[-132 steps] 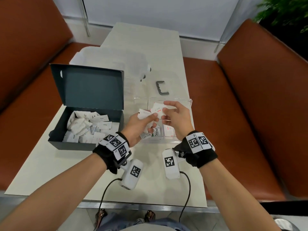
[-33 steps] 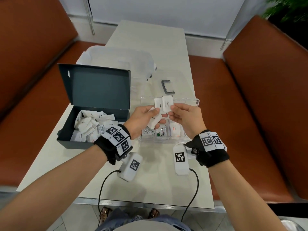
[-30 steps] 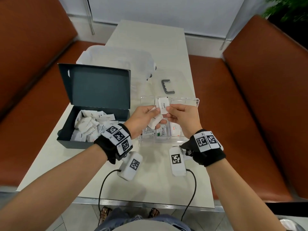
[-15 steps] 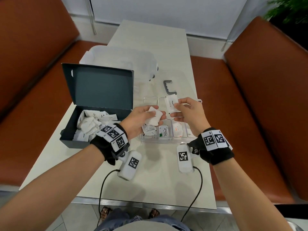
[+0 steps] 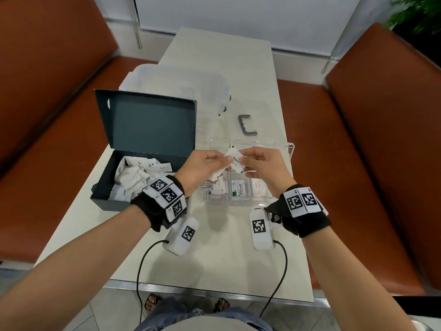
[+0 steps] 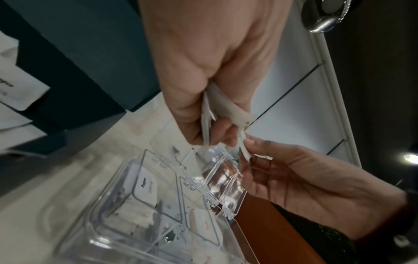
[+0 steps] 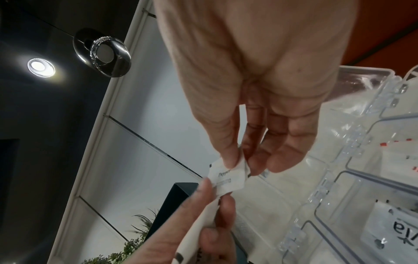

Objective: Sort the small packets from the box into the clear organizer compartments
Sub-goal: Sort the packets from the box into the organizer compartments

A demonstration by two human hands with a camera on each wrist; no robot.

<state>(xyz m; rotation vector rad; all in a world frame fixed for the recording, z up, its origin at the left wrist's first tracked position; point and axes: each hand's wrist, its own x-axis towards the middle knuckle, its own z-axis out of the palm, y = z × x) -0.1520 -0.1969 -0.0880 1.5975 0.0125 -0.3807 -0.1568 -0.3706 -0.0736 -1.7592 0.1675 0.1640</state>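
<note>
Both hands hover over the clear organizer [image 5: 248, 203]. My right hand [image 5: 242, 160] pinches a white Pepper packet [image 5: 235, 161] between thumb and fingers, as the right wrist view shows for the hand [image 7: 239, 161] and packet [image 7: 227, 178]. My left hand [image 5: 224, 163] grips a few white packets [image 5: 218, 175], and its fingertip touches the Pepper packet's edge. The organizer's compartments hold a Stevia packet [image 5: 238, 190], a red-printed packet [image 5: 259, 190] and others [image 5: 214, 186]. The dark open box [image 5: 102, 199] at left holds several white packets [image 5: 133, 180].
The organizer's clear lids [image 5: 290, 149] stand open at its far side. Behind lie a grey handle [image 5: 247, 126] and a translucent plastic container [image 5: 176, 84]. Two white cabled units [image 5: 182, 235] [image 5: 261, 229] rest on the table near me. Brown benches [image 5: 381, 163] flank the table.
The hands, apart half a second ago, have come together over the organizer. The left fingers now touch the Pepper packet that the right hand holds.
</note>
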